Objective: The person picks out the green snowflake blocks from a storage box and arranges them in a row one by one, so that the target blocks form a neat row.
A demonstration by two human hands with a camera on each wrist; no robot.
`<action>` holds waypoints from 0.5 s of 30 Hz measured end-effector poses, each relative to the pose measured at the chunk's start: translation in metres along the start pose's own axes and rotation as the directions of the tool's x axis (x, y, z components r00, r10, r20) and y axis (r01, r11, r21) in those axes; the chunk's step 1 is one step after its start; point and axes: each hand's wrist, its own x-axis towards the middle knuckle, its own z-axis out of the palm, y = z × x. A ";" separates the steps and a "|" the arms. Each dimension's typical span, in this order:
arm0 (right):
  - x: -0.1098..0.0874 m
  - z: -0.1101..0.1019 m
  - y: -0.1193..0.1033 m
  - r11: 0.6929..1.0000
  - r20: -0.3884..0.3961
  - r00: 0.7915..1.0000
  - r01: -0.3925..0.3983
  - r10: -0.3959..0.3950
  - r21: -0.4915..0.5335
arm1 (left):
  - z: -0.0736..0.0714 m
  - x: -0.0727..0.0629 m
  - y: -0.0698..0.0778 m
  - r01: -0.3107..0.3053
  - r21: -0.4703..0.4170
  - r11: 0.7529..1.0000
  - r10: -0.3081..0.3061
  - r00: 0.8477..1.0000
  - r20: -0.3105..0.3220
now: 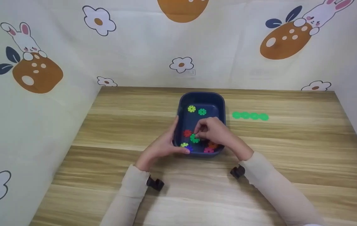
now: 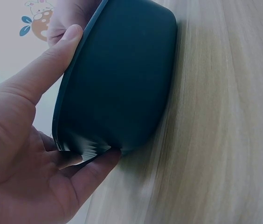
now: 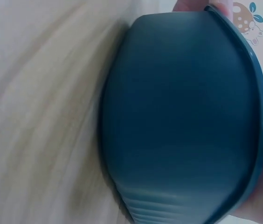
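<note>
A dark blue plastic bin [image 1: 201, 98] stands on the table with several notched flower discs inside. My left hand [image 1: 162, 145] grips its near left corner. In the left wrist view, the thumb of that hand [image 2: 26, 144] lies along the rim while the fingers press the ribbed side wall. Reaching into the bin, my right hand [image 1: 215, 131] pinches a green flower disc [image 1: 193, 138] between thumb and fingertips. Beside that disc is a red one [image 1: 187, 133]. The bin's outer wall [image 3: 183, 102] hides most of the right hand in the right wrist view.
Right of the bin, a row of joined green discs [image 1: 250, 115] lies on the wooden table [image 1: 291, 141]. Yellow [image 1: 191, 108] and green discs [image 1: 202, 111] sit toward the bin's far end; yellow, blue, pink and orange ones are at its near end. A patterned cloth [image 1: 140, 47] hangs behind.
</note>
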 end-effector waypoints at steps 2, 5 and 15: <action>0.000 -0.003 0.000 1.000 -0.014 1.000 -0.004 0.005 0.010 | 0.000 0.000 0.000 0.009 0.006 1.000 -0.009 1.000 -0.004; 0.000 -0.007 0.000 1.000 -0.032 0.999 -0.008 0.009 0.027 | 0.000 0.000 0.000 0.017 0.005 1.000 -0.017 1.000 -0.009; -0.002 -0.026 0.000 0.996 -0.053 0.998 -0.022 0.027 0.092 | 0.000 -0.002 0.001 0.031 -0.019 0.999 -0.031 0.999 -0.016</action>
